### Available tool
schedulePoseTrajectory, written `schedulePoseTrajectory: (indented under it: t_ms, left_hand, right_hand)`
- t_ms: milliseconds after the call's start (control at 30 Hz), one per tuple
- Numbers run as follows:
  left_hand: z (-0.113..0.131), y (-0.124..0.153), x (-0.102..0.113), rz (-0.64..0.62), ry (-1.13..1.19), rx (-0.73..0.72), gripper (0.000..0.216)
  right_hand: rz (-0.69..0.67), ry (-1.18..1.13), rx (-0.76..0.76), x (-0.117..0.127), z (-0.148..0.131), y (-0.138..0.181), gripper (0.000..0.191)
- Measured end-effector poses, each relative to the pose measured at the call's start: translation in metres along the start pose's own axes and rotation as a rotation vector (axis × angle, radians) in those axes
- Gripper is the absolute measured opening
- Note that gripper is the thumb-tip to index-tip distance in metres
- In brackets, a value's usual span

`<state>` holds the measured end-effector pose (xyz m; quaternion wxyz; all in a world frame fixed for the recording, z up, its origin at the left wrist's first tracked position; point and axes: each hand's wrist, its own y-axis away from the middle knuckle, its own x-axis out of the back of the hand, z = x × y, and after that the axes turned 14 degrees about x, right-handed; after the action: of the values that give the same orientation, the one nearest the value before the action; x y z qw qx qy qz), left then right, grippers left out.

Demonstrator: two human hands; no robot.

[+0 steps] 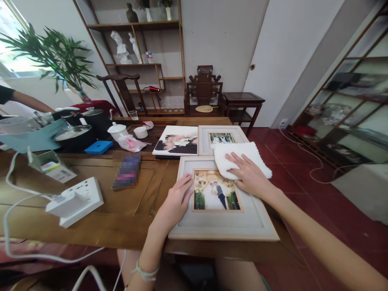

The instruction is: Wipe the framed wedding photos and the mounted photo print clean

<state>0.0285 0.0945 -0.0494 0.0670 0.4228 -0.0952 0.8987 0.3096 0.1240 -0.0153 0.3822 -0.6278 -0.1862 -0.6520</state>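
A light wooden picture frame [224, 237] lies flat near the front edge of the table, with a wedding photo [216, 192] in its middle. My left hand [178, 199] rests on the frame's left side, fingers stretched out over the border. Under my right hand [247, 171] is a folded white cloth [242, 155], pressed flat over the frame's upper right corner; the fingers are spread on top of it. Behind lies a second picture frame [204, 139], partly hidden by the cloth. Beside that one is a photo album [176, 139] with a couple on its cover.
To the left on the wooden table [127, 226] are a white power strip [83, 200] with cables, an opened small box [56, 167], a blue box [98, 147], black pots [74, 136] and a white lidded cup [117, 129]. Another person's arm [33, 101] reaches in at far left.
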Motion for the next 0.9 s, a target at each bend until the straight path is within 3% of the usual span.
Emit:
schedulePoseTrajectory:
  t_ms: [233, 467, 567, 700, 900]
  left_hand:
    - [0.000, 0.000, 0.000, 0.006, -0.003, -0.012, 0.038]
    - [0.000, 0.000, 0.001, 0.011, -0.012, -0.039, 0.038]
    - [0.000, 0.000, 0.001, 0.008, -0.021, -0.042, 0.038]
    - [-0.002, -0.001, 0.001, 0.007, -0.019, -0.059, 0.037]
    - [-0.001, -0.001, 0.004, -0.018, -0.045, -0.047, 0.040]
  right_hand:
    - [-0.080, -0.041, -0.024, 0.010, -0.021, -0.001, 0.046]
    - [-0.326, -0.286, 0.028, 0.061, -0.096, 0.045, 0.052]
    - [-0.369, -0.396, 0.008, 0.071, -0.111, 0.054, 0.055]
    - [-0.258, -0.366, -0.076, 0.051, -0.096, 0.040, 0.053]
    - [-0.035, -0.124, -0.046, 0.010, -0.030, -0.006, 0.049]
